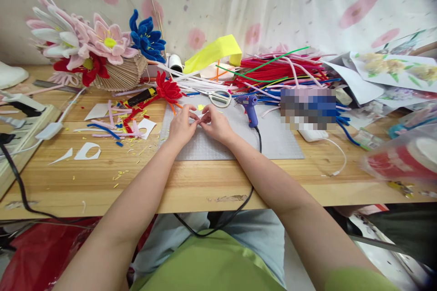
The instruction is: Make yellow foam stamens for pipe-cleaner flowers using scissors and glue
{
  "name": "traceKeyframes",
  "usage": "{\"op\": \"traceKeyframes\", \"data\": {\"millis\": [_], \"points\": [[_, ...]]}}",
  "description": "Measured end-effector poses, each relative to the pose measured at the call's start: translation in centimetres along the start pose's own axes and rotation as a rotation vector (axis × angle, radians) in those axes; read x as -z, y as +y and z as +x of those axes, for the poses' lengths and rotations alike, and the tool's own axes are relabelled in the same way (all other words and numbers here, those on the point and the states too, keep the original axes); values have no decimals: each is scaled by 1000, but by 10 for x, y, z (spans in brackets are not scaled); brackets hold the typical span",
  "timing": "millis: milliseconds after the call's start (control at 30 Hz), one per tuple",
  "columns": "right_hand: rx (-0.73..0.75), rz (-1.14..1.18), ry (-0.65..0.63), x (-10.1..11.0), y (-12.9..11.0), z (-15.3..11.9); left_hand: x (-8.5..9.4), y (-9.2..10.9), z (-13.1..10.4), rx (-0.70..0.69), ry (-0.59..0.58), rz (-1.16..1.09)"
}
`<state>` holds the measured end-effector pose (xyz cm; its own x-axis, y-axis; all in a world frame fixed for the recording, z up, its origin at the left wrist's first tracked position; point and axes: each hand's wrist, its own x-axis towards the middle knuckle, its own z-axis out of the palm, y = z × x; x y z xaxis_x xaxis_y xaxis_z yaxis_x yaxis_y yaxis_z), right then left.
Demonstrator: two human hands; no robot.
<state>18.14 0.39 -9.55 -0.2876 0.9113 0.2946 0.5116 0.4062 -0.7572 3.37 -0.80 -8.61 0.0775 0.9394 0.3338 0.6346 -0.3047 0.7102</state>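
Observation:
Over the grey cutting mat (pixel 276 145), my left hand (pixel 184 125) and my right hand (pixel 215 123) meet with their fingertips pinched together. Whatever lies between the fingertips is too small to make out. A small yellow piece (pixel 200 107) rests on the mat just behind the fingers. Scissors (pixel 220 98) with white handles lie behind my right hand. To the right stands a blue glue gun (pixel 250 108), its black cord running down over the table edge. A red fuzzy flower (pixel 168 88) is just behind my left hand.
Pink, white and blue fuzzy flowers (pixel 109 42) stand at the back left. Pipe cleaners (pixel 273 70) are heaped at the back. Paper scraps and trimmings (pixel 88 150) litter the left side. A power strip (pixel 30 141) is far left; a red cup in plastic (pixel 403 159) is far right.

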Motion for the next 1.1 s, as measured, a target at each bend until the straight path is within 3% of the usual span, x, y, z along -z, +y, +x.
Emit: {"op": "traceKeyframes", "data": {"millis": [133, 267, 433, 667, 767, 900, 1000, 1100], "points": [[-6, -34, -12, 1, -1, 0, -3, -1, 0, 133, 56, -183], [-17, -51, -29, 2, 0, 1, -2, -11, 6, 139, 183, -291], [-20, -42, -29, 4, 2, 2, 11, -27, 16, 108, 354, -260], [-6, -33, -36, 6, 5, 3, 32, -26, 14, 153, 399, -160], [5, -32, -33, 5, 6, 3, 29, -20, 10, 110, 331, -95], [-1, -37, -19, 5, 5, 3, 17, -11, 5, -69, 95, -73], [-7, -17, 4, 5, 5, 2, 10, -9, 3, -29, -12, -65], [12, -14, 3, 5, 5, 2, 8, -12, 4, 62, -11, -136]]}}
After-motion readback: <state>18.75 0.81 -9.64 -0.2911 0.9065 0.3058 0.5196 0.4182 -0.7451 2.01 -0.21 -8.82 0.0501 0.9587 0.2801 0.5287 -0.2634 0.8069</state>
